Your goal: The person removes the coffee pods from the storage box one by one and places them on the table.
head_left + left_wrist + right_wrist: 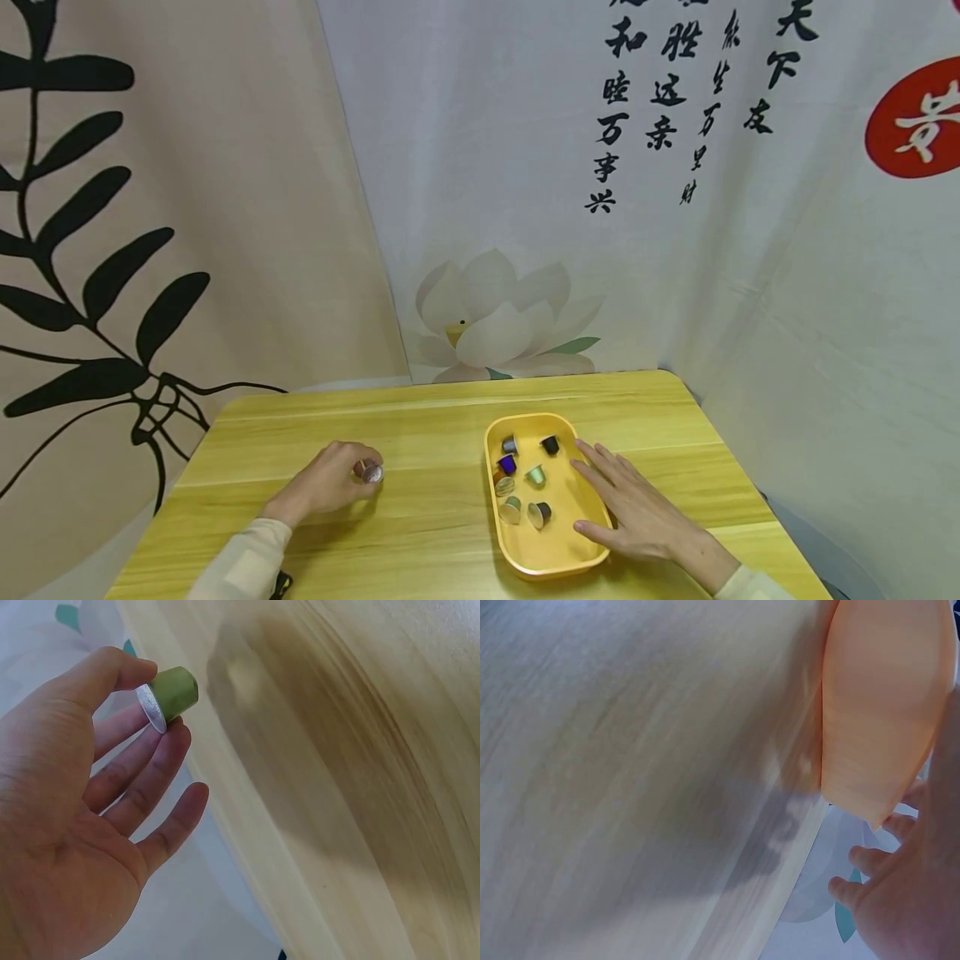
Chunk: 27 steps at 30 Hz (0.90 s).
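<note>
Between thumb and fingertips, my left hand (330,479) pinches a coffee capsule (369,472) above the left side of the table. Its body looks green with a silver foil rim in the left wrist view, and brownish in the head view. My right hand (637,512) is spread with straight fingers at the right rim of a yellow tray (555,557); whether it presses the rim, I cannot tell. Several coffee capsules lie in the tray, including a black one (550,445), a purple one (507,464) and a pale green one (536,476). The right wrist view shows the tray's outer wall (885,705).
Both hands work over a wood-grain table (427,425). Behind it hangs a white curtain (487,150) with black writing and a lotus print. A dark strap or cord (281,583) shows by the left sleeve.
</note>
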Tool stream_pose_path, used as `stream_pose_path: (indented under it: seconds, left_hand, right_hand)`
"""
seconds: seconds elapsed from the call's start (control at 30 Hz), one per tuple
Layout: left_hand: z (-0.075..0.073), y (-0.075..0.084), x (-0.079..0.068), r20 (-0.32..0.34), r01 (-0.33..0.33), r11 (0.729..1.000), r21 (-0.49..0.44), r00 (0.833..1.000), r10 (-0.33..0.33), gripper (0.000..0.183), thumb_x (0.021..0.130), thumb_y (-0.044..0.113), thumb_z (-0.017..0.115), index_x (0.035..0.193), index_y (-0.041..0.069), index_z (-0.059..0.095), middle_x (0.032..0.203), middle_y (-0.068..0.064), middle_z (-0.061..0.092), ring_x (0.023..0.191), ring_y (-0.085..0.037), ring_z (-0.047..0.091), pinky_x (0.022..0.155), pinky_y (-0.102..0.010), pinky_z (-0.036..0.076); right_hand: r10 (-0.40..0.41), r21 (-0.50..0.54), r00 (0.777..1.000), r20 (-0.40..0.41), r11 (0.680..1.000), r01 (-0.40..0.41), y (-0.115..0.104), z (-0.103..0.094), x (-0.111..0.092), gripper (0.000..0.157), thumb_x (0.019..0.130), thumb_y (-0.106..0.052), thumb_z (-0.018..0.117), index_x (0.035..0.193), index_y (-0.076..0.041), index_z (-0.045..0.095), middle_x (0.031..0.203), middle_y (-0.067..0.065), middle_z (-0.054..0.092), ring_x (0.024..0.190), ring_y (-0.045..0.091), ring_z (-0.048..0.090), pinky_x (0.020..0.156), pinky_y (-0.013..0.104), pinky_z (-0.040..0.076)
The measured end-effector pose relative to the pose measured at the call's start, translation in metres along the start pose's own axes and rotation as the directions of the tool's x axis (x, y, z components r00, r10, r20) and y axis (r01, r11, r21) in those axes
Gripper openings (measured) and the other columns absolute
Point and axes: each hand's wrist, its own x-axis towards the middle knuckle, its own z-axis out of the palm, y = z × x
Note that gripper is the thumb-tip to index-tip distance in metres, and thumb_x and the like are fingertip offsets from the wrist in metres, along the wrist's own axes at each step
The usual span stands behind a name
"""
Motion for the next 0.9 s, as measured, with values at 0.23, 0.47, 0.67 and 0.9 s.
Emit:
stream_pose_path:
  seconds: [0.23,0.47,0.67,0.9]
  left_hand:
    - [0.003,0.003,0.001,0.026,0.031,0.999,-0.022,0.999,-0.030,0.025,0.094,0.008,0.090,0.117,0.005,0.083,0.112,-0.005,0.084,0.094,-0.015,0.074,0.076,-0.022,0.062]
    - [0.007,0.004,0.005,0.028,0.036,0.999,-0.030,0.999,-0.036,0.027,0.095,0.009,0.089,0.121,0.003,0.083,0.115,-0.009,0.084,0.094,-0.015,0.074,0.077,-0.023,0.063]
    - [0.011,0.001,0.009,0.031,0.028,0.999,-0.030,0.999,-0.027,0.027,0.097,0.009,0.089,0.122,0.002,0.083,0.114,-0.009,0.084,0.093,-0.013,0.073,0.076,-0.024,0.063]
    - [0.012,0.000,0.013,0.029,0.033,0.999,-0.003,0.999,-0.033,0.027,0.096,0.009,0.089,0.121,0.002,0.083,0.110,-0.006,0.083,0.089,-0.009,0.070,0.073,-0.020,0.060]
  right_hand:
    - [0.003,0.006,1.000,0.002,1.000,-0.003,-0.001,-0.001,0.000,0.082,0.105,-0.055,0.074,0.168,-0.008,0.053,0.185,0.017,0.036,0.162,0.051,0.048,0.123,0.075,0.046]
    - [0.002,0.008,1.000,0.003,1.000,-0.002,-0.001,0.000,0.000,0.081,0.104,-0.054,0.075,0.168,-0.008,0.053,0.185,0.017,0.036,0.161,0.051,0.048,0.123,0.075,0.046]
    - [0.004,0.006,1.000,0.005,1.000,-0.004,-0.001,0.000,0.000,0.081,0.105,-0.055,0.074,0.167,-0.008,0.053,0.185,0.016,0.036,0.162,0.050,0.047,0.124,0.073,0.046]
    - [0.002,0.005,1.000,0.001,1.000,-0.002,0.001,0.000,0.000,0.081,0.105,-0.055,0.074,0.168,-0.008,0.053,0.185,0.017,0.036,0.162,0.051,0.048,0.124,0.073,0.046]
